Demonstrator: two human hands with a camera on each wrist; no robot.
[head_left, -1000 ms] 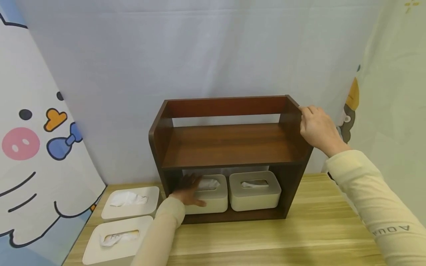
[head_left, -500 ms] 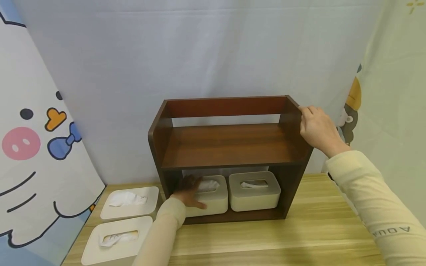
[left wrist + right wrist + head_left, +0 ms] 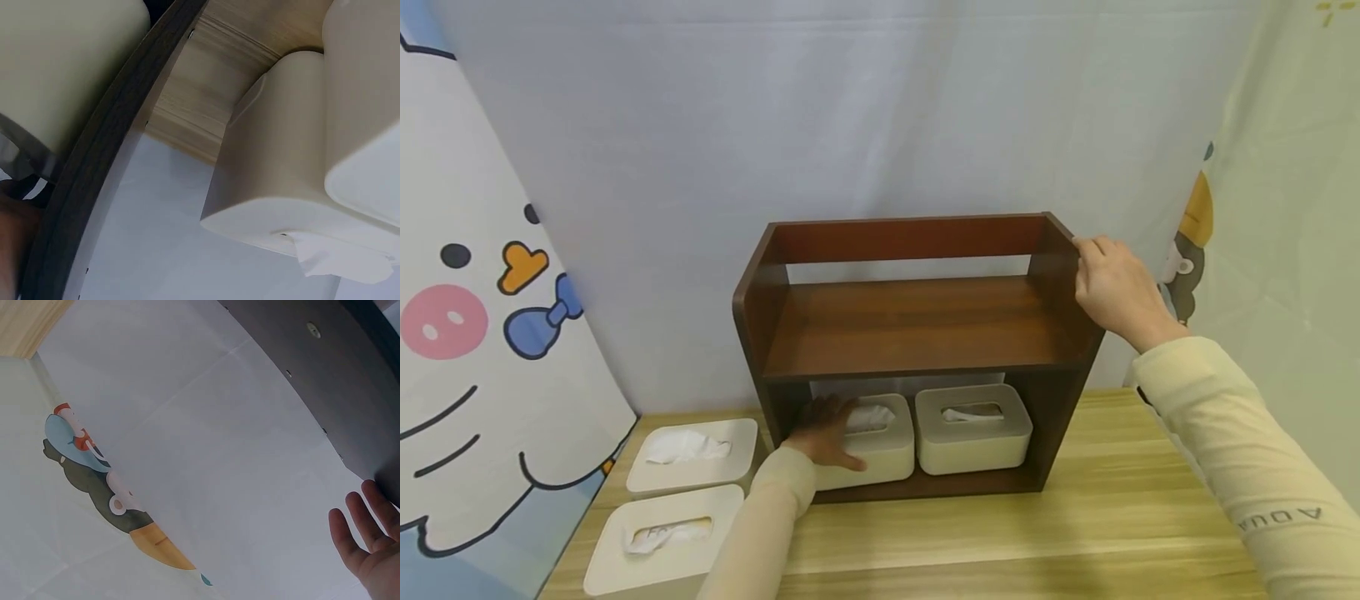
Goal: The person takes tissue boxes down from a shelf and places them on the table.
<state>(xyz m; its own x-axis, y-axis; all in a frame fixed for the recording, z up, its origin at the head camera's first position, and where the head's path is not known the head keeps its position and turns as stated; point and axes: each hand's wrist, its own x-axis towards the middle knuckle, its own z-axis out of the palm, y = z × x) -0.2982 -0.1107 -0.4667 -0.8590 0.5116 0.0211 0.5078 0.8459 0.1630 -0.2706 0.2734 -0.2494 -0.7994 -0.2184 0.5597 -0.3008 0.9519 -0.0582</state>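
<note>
In the head view a dark brown two-tier shelf (image 3: 902, 325) stands on the wooden table. My left hand (image 3: 820, 433) reaches into its lower tier and lies spread over the left end of a cream tissue box (image 3: 880, 465), thumb along the front face. Part of this box is hidden by the hand. A second tissue box (image 3: 973, 448) sits to its right in the same tier. My right hand (image 3: 1116, 283) rests at the top edge of the shelf's right side panel. In the right wrist view its fingers (image 3: 350, 537) are straight and spread beside the panel.
Left of the shelf, two more cream tissue boxes, a rear one (image 3: 647, 482) and a front one (image 3: 613, 550), stand on the table (image 3: 970, 542). The left wrist view shows the shelf's side panel (image 3: 106, 137) between them and my hand. A pale cloth hangs behind.
The left end of the box under my left hand has come slightly forward, so the box sits a little askew. My right hand has stayed at the panel.
</note>
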